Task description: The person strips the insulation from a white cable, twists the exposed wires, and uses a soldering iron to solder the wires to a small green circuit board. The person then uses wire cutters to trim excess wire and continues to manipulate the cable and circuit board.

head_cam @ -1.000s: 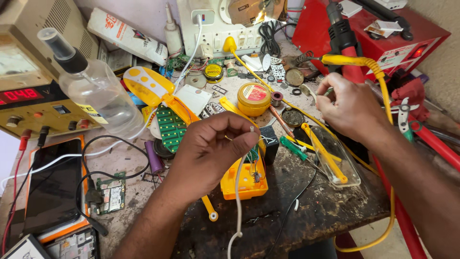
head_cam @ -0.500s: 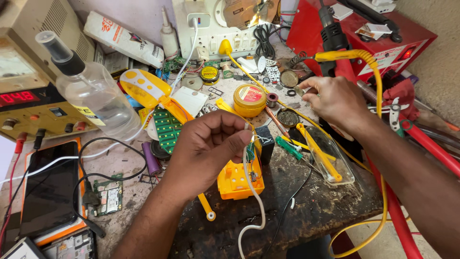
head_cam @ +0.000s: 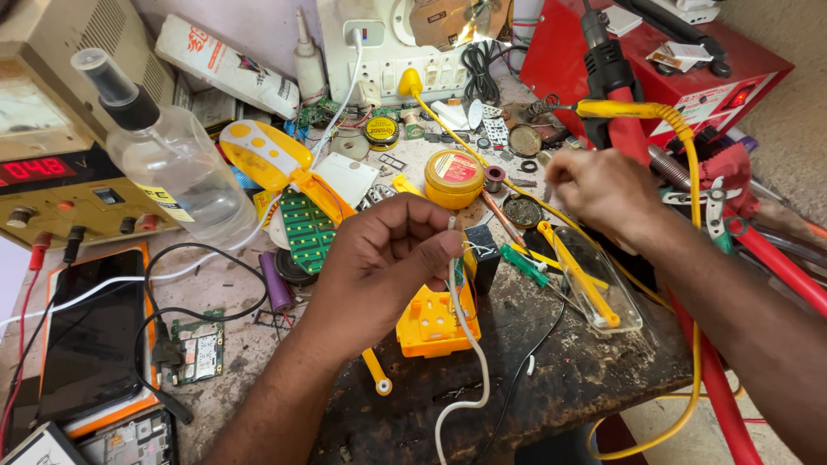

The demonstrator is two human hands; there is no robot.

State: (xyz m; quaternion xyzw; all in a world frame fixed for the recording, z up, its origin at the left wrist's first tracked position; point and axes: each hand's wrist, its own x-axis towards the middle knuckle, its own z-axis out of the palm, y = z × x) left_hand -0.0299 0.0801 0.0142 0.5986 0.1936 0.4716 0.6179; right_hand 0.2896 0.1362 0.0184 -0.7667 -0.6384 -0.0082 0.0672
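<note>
Left hand point(head_cam: 379, 267) palm-down, fingers pinching thin white wire point(head_cam: 465, 344) above yellow plastic housing point(head_cam: 431, 323). Right hand point(head_cam: 607, 189) raised, fingers curled; grip unclear.

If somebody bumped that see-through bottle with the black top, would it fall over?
Probably yes. The clear bottle is tall with a narrow black nozzle cap, so it looks top-heavy and apt to tip. It seems only partly filled, so likely light and easy to push. Its round body would probably roll across the cluttered bench, towards the left hand.

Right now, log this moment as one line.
left hand: pinches white wire | over yellow housing | right hand: raised, grasp unclear
</note>
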